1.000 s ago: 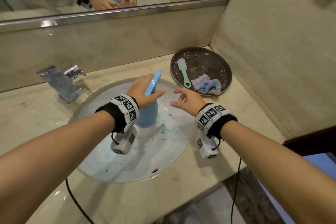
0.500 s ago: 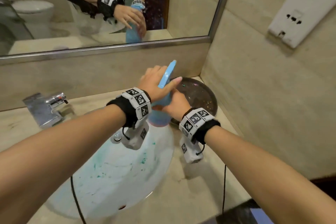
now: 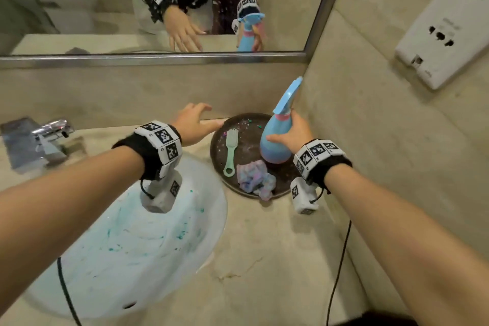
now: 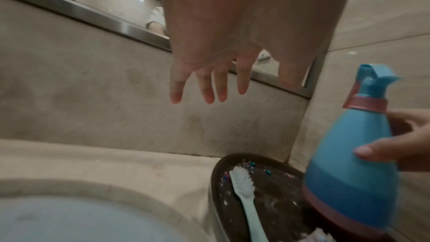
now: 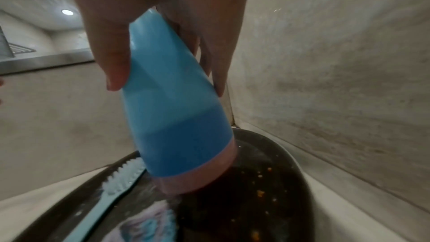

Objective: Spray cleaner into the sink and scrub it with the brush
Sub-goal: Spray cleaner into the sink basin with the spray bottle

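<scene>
My right hand (image 3: 289, 132) grips the blue spray bottle (image 3: 275, 140) by its body, holding it upright with its base low over the dark round tray (image 3: 243, 124); whether the base touches the tray I cannot tell. In the right wrist view the bottle (image 5: 172, 109) hangs tilted above the tray (image 5: 267, 181). The mint green brush (image 3: 230, 151) lies on the tray's left side, bristles toward the wall. My left hand (image 3: 197, 124) hovers open, fingers spread (image 4: 209, 87), just left of the tray. The white sink (image 3: 127, 259) shows blue-green smears.
A crumpled pastel cloth (image 3: 255, 180) lies at the tray's front. The chrome faucet (image 3: 39, 140) stands at the back left. Walls close in behind and to the right, with a mirror (image 3: 105, 2) above and a white dispenser (image 3: 444, 32) on the right wall.
The bottle passed from my left hand to my right and moved right from above the sink to the tray. My left hand let go and opened beside the tray.
</scene>
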Motion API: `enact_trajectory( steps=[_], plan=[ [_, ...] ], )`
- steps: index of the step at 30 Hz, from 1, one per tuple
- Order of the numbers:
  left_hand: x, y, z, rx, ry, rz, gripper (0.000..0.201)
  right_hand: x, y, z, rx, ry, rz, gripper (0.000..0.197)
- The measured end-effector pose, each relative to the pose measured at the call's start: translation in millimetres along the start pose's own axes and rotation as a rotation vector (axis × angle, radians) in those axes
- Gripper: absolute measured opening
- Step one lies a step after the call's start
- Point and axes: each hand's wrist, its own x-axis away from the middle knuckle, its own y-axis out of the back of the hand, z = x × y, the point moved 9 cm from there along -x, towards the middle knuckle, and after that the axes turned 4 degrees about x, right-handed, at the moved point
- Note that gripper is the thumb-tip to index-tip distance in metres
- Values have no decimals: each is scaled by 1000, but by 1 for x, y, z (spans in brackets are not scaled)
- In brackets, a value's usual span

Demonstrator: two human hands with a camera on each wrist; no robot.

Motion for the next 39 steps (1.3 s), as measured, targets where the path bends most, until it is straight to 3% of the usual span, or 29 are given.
enact_trajectory(
  steps=[6,13,17,22,25,28,31,33,39],
  plan=[
    [-4,-20,27,3,107,0,52,-16,-4,-33,-14,-21,70,68],
    [-10,-47,26,-8,121,32,48,-20,-12,-66,-122,-94,163,87],
    [-11,-52,22,-23,114,38,48,-9,-9,-70,-28,-137,51,106],
    [-10,-45,17,-35,87,35,46,16,-4,-72,82,-158,-75,97],
    [-9,-42,18,-36,78,37,44,23,6,-79,110,-255,-158,78],
    [-5,-38,19,-15,53,34,42,31,-6,-85,121,-377,-34,64],
    [4,-35,22,-4,31,39,43,40,-30,-75,146,-365,127,42],
    [11,-30,30,10,35,42,43,46,-49,-61,155,-335,189,43],
    [32,-7,85,28,115,57,44,34,-82,-11,217,-253,84,37]
  ],
)
